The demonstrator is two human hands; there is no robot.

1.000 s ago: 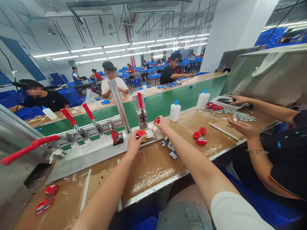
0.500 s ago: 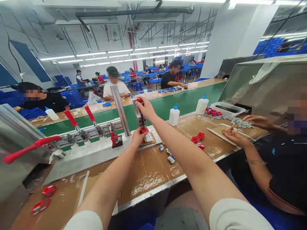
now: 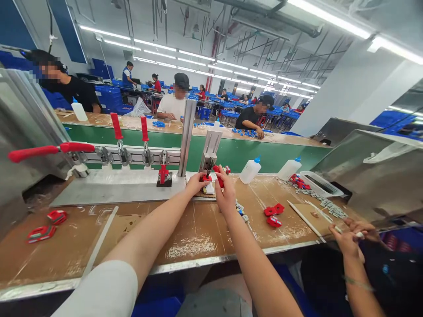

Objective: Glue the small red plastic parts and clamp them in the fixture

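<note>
My right hand (image 3: 226,192) is wrapped round the red handle (image 3: 218,174) of a small upright toggle clamp (image 3: 209,163), with the handle swung down. Under the clamp's tip sits a small red plastic part (image 3: 207,178), which the fingers of my left hand (image 3: 195,184) pinch from the left side. Just in front of that part, a white and yellowish piece (image 3: 208,189) lies on the clamp's base. Small blue and white pieces (image 3: 240,209) lie right of my right wrist, partly hidden by it.
To the left stands a row of red-handled toggle clamps (image 3: 122,154) on a metal plate (image 3: 109,188). Red parts lie at left (image 3: 41,233) and right (image 3: 274,210). White bottles (image 3: 250,171) stand behind. A co-worker's hands (image 3: 352,235) hold something pale at the right.
My right hand has come down with the clamp handle, from raised to lowered. My left hand stays at the red part. The view has turned and tilted.
</note>
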